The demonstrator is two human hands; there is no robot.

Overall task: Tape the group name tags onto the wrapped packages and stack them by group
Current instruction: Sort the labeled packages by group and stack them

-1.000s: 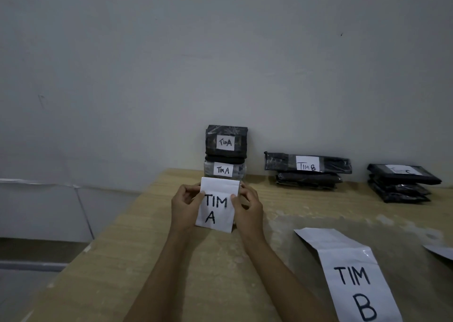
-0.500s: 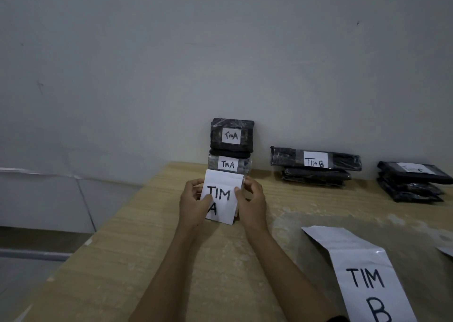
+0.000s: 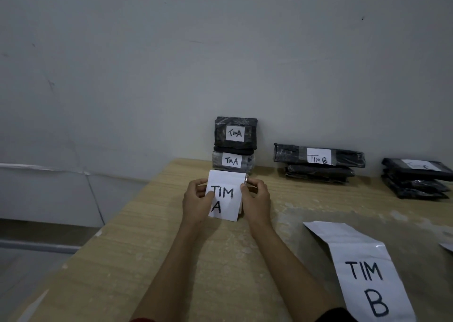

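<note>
On my feed, the left hand (image 3: 197,199) and right hand (image 3: 256,202) pinch the side edges of a white paper sign (image 3: 226,196) lettered "TIM A" over the pale wood-grain bench (image 3: 147,248), just before stacked glossy black-wrapped packages (image 3: 235,145) tagged "TIM A".

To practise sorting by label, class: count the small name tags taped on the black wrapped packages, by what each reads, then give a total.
TIM A tags: 2
TIM B tag: 1
Unreadable tag: 1
Total: 4
</note>
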